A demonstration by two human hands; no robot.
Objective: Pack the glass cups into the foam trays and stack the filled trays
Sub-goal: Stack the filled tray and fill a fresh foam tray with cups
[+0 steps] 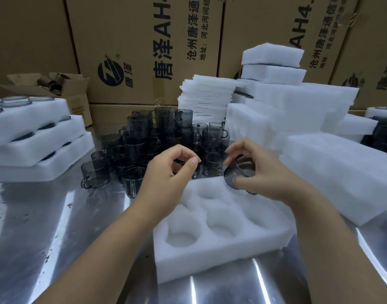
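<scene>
A white foam tray (221, 255) with several round empty pockets lies on the steel table in front of me. My right hand (262, 172) grips a smoky grey glass cup (235, 177), tilted on its side over the tray's far right corner. My left hand (170, 172) hovers at the tray's far left edge, fingers curled and thumb near the forefinger; whether it holds anything I cannot tell. Behind both hands stands a pile of grey glass cups (148, 141) with handles, stacked in two or three layers.
Three filled foam trays (34, 148) are stacked at the left. Thin foam sheets (206, 99) and thick foam blocks (298, 110) pile up behind and to the right, with one large block (341, 172) next to the tray. Cardboard boxes (144, 47) wall the back.
</scene>
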